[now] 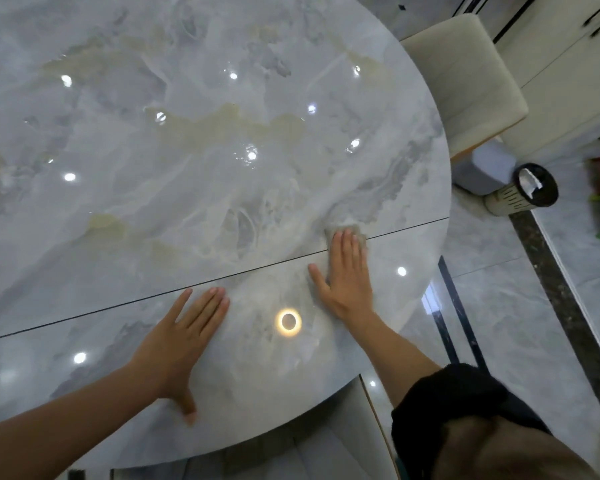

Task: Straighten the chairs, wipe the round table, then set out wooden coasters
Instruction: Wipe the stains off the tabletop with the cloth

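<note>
Though flat, right grip (347, 275) on cloth (360, 233).

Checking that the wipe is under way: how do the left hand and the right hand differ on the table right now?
The right hand presses a grey cloth flat; the left hand lies bare on the table. The right hand's fingers cross the dark seam; the left hand's stop just short of it. Both are palm-down with straight fingers.
</note>
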